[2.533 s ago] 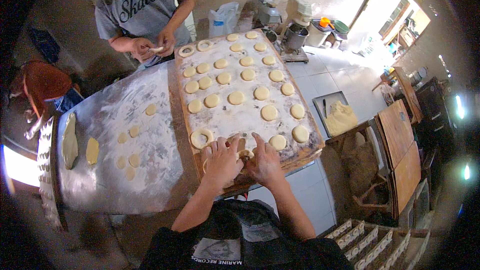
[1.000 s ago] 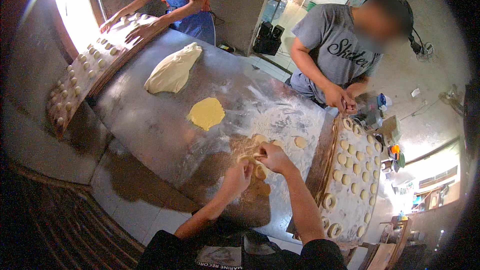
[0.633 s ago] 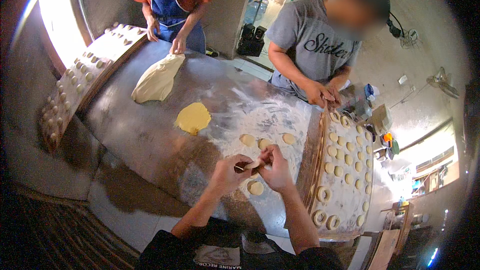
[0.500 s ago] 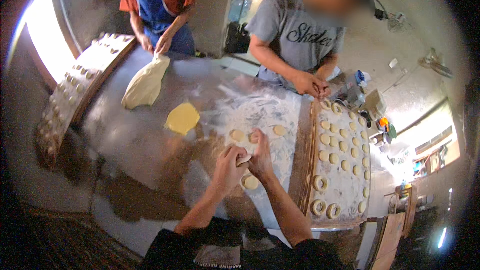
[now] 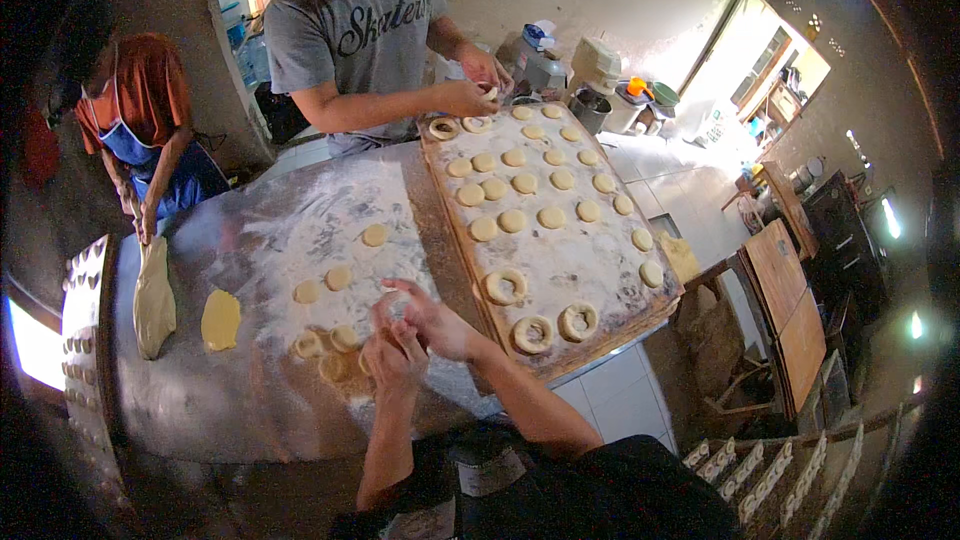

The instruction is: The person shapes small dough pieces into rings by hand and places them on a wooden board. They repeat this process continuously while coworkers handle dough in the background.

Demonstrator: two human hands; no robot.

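Observation:
My left hand (image 5: 397, 352) and my right hand (image 5: 440, 325) meet above the table near the wooden board's left edge. Their fingers curl round a small piece of dough (image 5: 398, 308), mostly hidden by them. On the floured part of the table lie several flat dough rounds, among them a dough round (image 5: 375, 235) farther off and a dough round (image 5: 307, 292) to the left. More dough pieces (image 5: 330, 367) sit close to my left hand, some in its shadow. Right of my hands, the floured board (image 5: 560, 265) holds rows of dough rounds and several dough rings (image 5: 533, 334).
Across the table a co-worker in a grey shirt (image 5: 375, 50) handles a bit of dough over the board. At far left another co-worker (image 5: 150, 140) holds a long dough slab (image 5: 155, 295). A yellow slab (image 5: 221, 320) lies nearby. A wooden rack (image 5: 785, 315) stands at right.
The view has swung to the right, bringing the board nearer the middle. My hands stay together round the dough, now closer to the board. The grey-shirted co-worker still works at its far end.

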